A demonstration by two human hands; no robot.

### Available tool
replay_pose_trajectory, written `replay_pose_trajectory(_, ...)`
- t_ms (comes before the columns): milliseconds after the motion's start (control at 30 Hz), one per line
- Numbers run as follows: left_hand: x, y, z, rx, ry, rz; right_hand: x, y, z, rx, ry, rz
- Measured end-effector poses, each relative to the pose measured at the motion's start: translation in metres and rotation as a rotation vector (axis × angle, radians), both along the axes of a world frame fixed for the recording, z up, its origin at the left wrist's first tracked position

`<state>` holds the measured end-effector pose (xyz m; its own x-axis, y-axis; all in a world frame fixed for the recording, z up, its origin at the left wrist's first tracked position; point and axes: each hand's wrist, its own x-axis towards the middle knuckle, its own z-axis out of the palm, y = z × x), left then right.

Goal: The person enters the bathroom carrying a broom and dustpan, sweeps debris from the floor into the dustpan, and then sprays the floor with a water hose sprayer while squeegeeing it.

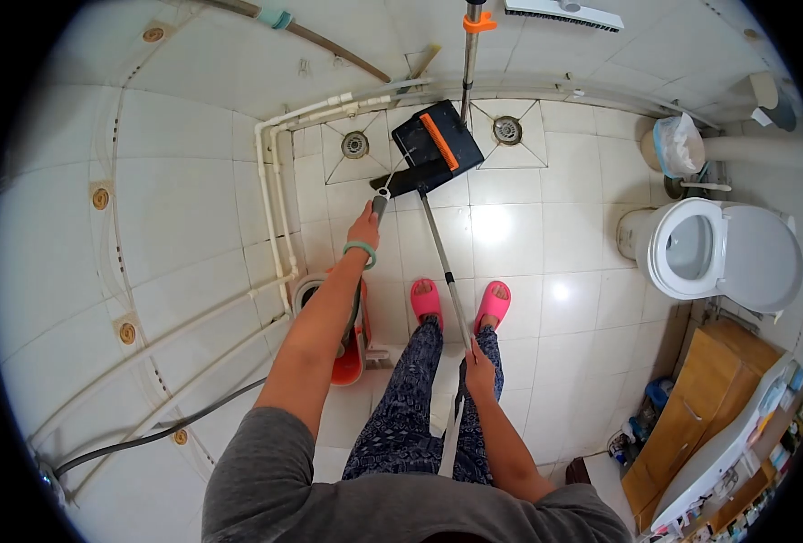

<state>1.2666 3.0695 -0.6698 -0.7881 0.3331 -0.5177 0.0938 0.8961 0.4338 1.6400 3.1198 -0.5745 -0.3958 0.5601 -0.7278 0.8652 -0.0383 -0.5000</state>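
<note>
My left hand (pixel 363 231), a green bangle at its wrist, is closed around a grey-handled shower sprayer (pixel 381 203) with a pale round end. A thin line, seemingly a water jet, runs from it towards a black dustpan (pixel 460 145) with an orange strip. The dustpan lies by the back wall, its pole (pixel 469 68) rising along the wall. Lower down, my right hand (pixel 478 373) grips the grey pole of a broom (pixel 439 237). The black broom head (pixel 412 177) rests against the dustpan's near edge. Part of the sprayer's hose is hidden behind my left forearm.
Two round floor drains (pixel 355 145) flank the dustpan. Pale pipes (pixel 266 190) follow the left wall. An orange bucket (pixel 349 362) stands by my left leg. On the right are a toilet (pixel 687 244), a lined bin (pixel 680 147) and a wooden cabinet (pixel 700 416). A hose (pixel 166 427) crosses at left.
</note>
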Motion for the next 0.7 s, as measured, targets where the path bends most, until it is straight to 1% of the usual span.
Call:
replay_pose_trajectory(33,0.001,0.003,0.009,0.002,0.0,0.0,0.002,-0.002,-0.005,-0.017,0.035,-0.03)
replay_pose_trajectory(100,0.002,0.012,0.032,-0.058,-0.106,0.016,0.001,-0.004,-0.014,-0.035,0.072,-0.06)
replay_pose_trajectory(167,0.007,0.012,0.033,-0.057,-0.107,0.018,-0.003,-0.005,-0.026,0.092,0.158,-0.029)
replay_pose_trajectory(200,0.005,0.012,0.033,-0.058,-0.108,0.013,-0.002,-0.01,-0.036,0.088,0.165,-0.032)
replay_pose_trajectory(267,0.005,0.013,0.035,-0.063,-0.104,0.01,0.002,-0.017,-0.042,-0.023,0.186,-0.107)
replay_pose_trajectory(300,0.007,0.014,0.034,-0.061,-0.106,0.008,0.007,-0.019,-0.045,-0.025,0.181,-0.111)
replay_pose_trajectory(367,0.008,0.011,0.029,-0.067,-0.104,-0.001,-0.001,-0.011,-0.023,-0.078,0.121,-0.135)
replay_pose_trajectory(400,0.008,0.009,0.026,-0.07,-0.093,-0.005,0.002,-0.012,-0.028,-0.078,0.12,-0.134)
replay_pose_trajectory(467,0.009,0.006,0.02,-0.077,-0.089,-0.007,0.007,-0.014,-0.043,0.044,0.169,-0.011)
replay_pose_trajectory(600,0.013,0.008,0.028,-0.054,-0.109,0.028,0.007,-0.011,-0.067,0.008,0.162,0.007)
replay_pose_trajectory(667,0.012,0.006,0.026,-0.055,-0.091,0.02,-0.005,-0.003,-0.067,0.093,0.237,0.001)
replay_pose_trajectory(700,0.012,0.005,0.023,-0.048,-0.075,0.011,-0.014,0.005,-0.062,0.01,0.157,-0.009)
